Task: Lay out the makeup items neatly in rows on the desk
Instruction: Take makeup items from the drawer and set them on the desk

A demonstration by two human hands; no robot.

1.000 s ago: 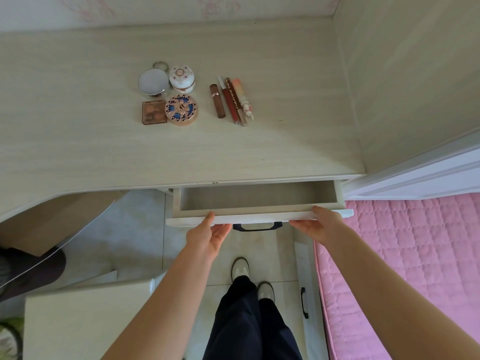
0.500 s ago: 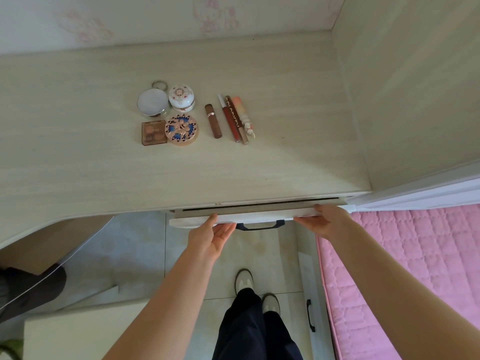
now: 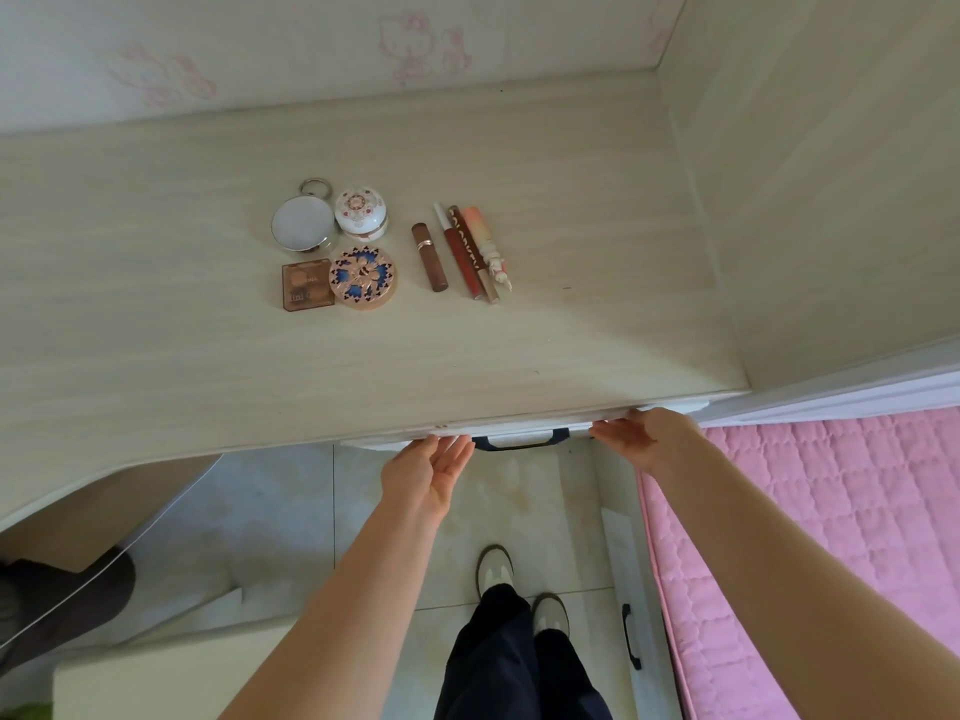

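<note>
Both open palms, left hand (image 3: 427,472) and right hand (image 3: 644,439), against the drawer front (image 3: 519,431) under the desk (image 3: 156,304).

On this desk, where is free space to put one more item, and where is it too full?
Free: desk left of the square palette, right of the pink tube, and the front strip. Crowded: the round compacts touch; the tubes lie tight.
</note>
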